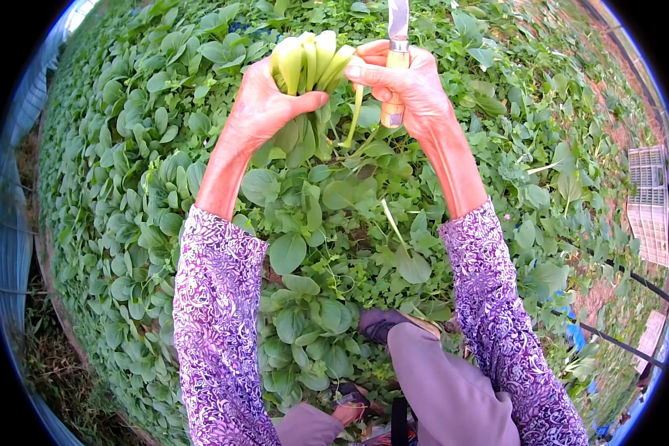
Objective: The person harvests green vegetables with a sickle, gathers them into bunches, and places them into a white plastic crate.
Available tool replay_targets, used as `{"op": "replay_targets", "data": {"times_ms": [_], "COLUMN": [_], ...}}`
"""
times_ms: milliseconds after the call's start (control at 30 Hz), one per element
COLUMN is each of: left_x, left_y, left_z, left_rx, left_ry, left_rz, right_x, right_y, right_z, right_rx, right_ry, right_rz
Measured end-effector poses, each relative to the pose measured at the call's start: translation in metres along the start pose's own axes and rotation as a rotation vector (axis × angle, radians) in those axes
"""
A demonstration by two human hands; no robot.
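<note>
One wall of blue plastic sheeting (11, 215) borders the far left, beside a dense bed of rounded green leaves (126, 186). The left forearm, in a purple-and-white patterned fabric sleeve (219, 320), reaches up and slightly inward, with the wrist bare. The left hand (264, 104) is wrapped around a compact bunch of pale green leafy stalks (310, 63), thumb across the near side, remaining fingers largely hidden behind it. The bunch is held above the bed, stalk ends uppermost and leaves hanging below; this orientation presumably exposes the thick ends to view and access. A slender, pale stalk (355, 119) hangs just right of the bunch, below the right fingertips; whether they grip it cannot be determined. The right hand (416, 82) pinches thumb toward forefinger at the bunch's right edge, while its other fingers curl around a metal-bladed knife with a light wooden handle (398, 46). The blade points up and away from the bunch; this hold apparently retains the tool while freeing the fingertips. The right forearm, in a matching patterned sleeve (490, 297), angles up and inward, mirroring the left. A pale plastic lattice-sided crate (649, 178) stands at the far right.
</note>
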State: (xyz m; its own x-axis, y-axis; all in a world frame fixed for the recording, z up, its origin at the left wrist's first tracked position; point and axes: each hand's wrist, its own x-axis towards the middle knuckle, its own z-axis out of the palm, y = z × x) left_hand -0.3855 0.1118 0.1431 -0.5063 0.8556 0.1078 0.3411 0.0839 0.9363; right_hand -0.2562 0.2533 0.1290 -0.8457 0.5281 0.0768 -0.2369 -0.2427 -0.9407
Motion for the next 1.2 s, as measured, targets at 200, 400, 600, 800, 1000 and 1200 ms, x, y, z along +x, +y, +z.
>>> {"op": "replay_targets", "data": {"times_ms": [200,400,600,800,1000,1200], "left_x": [-0.037,-0.046,0.001,0.037,0.043,0.008], "left_y": [-0.010,-0.046,-0.041,-0.067,-0.104,-0.132], "left_z": [-0.003,-0.005,0.059,0.078,0.053,0.040], "left_rx": [0.788,1.168,1.073,1.313,1.535,1.409], "left_ry": [-0.255,-0.352,-0.384,-0.527,-0.546,-0.462], "left_rz": [0.123,0.322,0.506,0.551,0.395,0.310], "right_x": [-0.048,-0.088,-0.067,-0.018,-0.032,-0.035], "right_y": [0.020,0.115,0.138,0.135,0.186,0.216], "right_z": [-0.012,-0.064,-0.087,-0.075,-0.086,-0.118], "right_rx": [-0.068,-0.456,-0.411,-0.781,-1.568,-1.750], "right_ry": [0.086,0.076,0.227,0.160,-0.254,-0.336], "right_rz": [0.352,0.489,0.451,0.427,-0.290,-0.449]}}
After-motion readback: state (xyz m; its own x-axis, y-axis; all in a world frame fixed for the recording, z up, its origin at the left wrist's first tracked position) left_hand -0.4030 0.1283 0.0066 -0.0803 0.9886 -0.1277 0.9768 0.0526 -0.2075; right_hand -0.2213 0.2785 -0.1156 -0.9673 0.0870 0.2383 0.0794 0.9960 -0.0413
